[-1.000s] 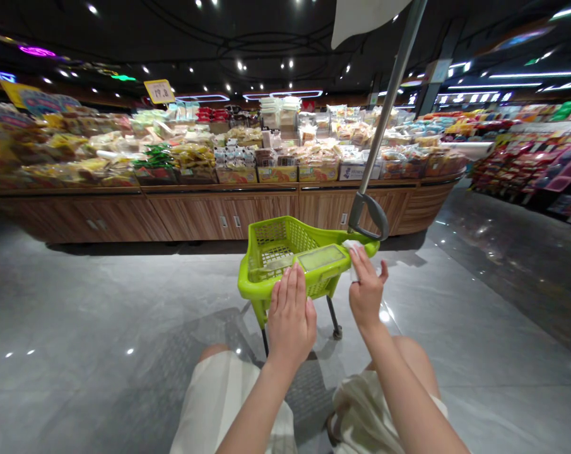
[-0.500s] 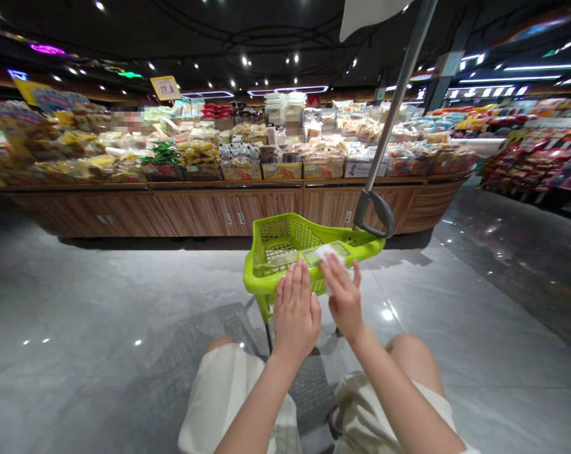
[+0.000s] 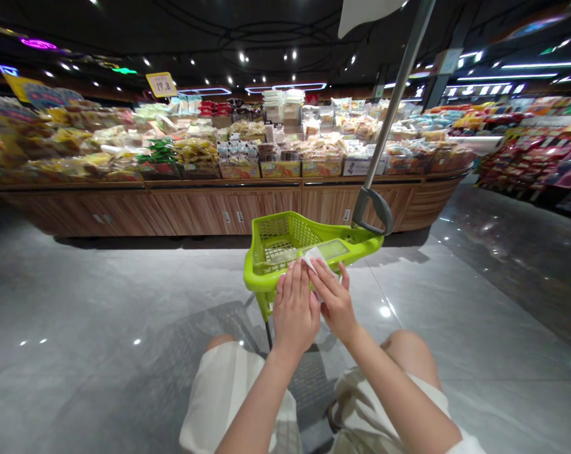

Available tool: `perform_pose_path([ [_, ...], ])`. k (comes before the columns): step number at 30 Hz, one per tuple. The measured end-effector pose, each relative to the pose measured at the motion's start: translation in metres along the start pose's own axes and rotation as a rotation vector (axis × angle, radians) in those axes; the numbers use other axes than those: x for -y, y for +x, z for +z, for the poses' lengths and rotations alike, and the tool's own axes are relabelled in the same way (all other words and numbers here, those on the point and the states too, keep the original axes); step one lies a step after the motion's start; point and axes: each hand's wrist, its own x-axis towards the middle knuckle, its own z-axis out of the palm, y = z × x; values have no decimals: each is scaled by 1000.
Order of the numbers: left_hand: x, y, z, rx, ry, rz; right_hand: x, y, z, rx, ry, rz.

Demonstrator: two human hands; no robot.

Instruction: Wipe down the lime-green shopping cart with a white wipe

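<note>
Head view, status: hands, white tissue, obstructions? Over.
Left hand flat, open. Right hand holds small white paper tissue against it. Lime-green plastic basket trolley directly ahead.

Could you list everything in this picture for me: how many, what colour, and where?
shopping basket: one, lime green, on the floor ahead
pull handle: one, grey, slanting up from the basket's right side
tissue: one, white, over the basket's near rim
display counter: one, brown wood, behind the basket
packaged foods: many, mixed colours, piled on the counter
price sign: one, yellow, above the counter's left
shelves: several, red and pink, far right
shorts: one pair, white, bottom centre
left hand: one, open flat, beside the tissue
right hand: one, pinching the tissue
</note>
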Motion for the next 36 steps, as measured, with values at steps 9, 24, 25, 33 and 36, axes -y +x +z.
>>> perform_pose_path([
  [9, 1, -1, 2, 5, 7, -4, -25, -2, -2, -162, -107, 308],
  [24, 3, -1, 1, 5, 13, 10, -2, -1, 3, -34, -18, 62],
  [25, 4, -1, 0, 10, 13, 14, -3, -1, 2, -10, -11, 8],
  [33, 5, -1, -3, 15, -13, 13, -31, -4, -1, -227, -121, 444],
  [36, 6, -1, -3, 12, -17, 23, -2, 1, 0, -69, -40, 155],
])
